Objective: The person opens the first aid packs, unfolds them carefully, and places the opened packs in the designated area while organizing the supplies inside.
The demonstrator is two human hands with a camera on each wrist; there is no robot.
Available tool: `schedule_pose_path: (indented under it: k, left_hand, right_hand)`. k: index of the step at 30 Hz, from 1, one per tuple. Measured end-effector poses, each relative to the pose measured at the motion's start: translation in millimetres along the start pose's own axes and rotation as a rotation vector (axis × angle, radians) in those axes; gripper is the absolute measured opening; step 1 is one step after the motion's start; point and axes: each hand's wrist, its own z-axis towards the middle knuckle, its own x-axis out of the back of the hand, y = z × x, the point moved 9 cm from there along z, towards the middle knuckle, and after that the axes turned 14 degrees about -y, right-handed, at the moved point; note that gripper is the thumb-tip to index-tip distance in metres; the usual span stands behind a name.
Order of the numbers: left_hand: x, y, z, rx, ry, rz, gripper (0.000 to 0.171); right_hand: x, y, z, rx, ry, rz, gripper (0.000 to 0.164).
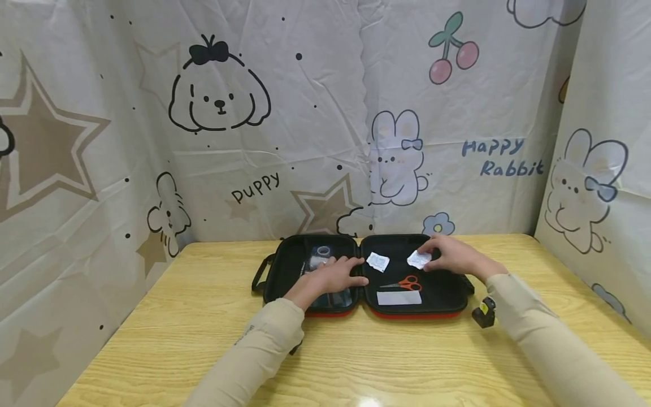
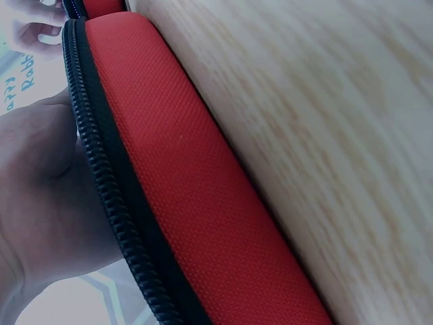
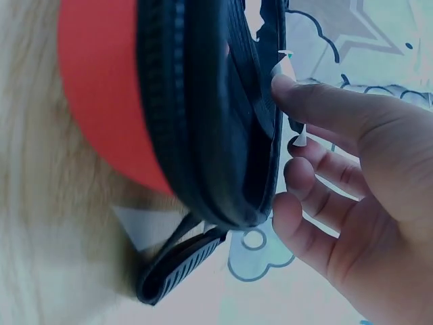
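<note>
A black-lined case with a red shell (image 1: 417,315) lies open on the table, its two halves side by side. My right hand (image 1: 455,254) pinches a small white packet (image 1: 418,260) over the right half. In the right wrist view, thumb and fingers hold the packet's white edge (image 3: 287,66) near the case rim. My left hand (image 1: 333,277) reaches over the left half, fingers extended towards the middle hinge, partly hiding the contents there. A second white packet (image 1: 378,262), scissors with orange handles (image 1: 409,284) and a white strip (image 1: 399,298) lie in the right half.
In the left half are a tape roll (image 1: 322,250) and other items under the left hand. A black handle (image 1: 260,274) sticks out at the case's left side. The wooden table (image 1: 203,339) ends at a printed cloth backdrop (image 1: 305,141) behind and at both sides.
</note>
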Motion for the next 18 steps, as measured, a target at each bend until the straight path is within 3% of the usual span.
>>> schedule_pose_path:
  k: [13,18]
  left_hand:
    - [-3.7,-0.3,0.5,-0.006,-0.003,0.003,0.065]
    - [-4.3,-0.6,1.0,-0.003,0.0,-0.006,0.064]
  right_hand:
    - [-6,22,-1,-0.138,-0.07,-0.038,0.031]
    - [-13,23,2,-0.148,-0.095,-0.055,0.03]
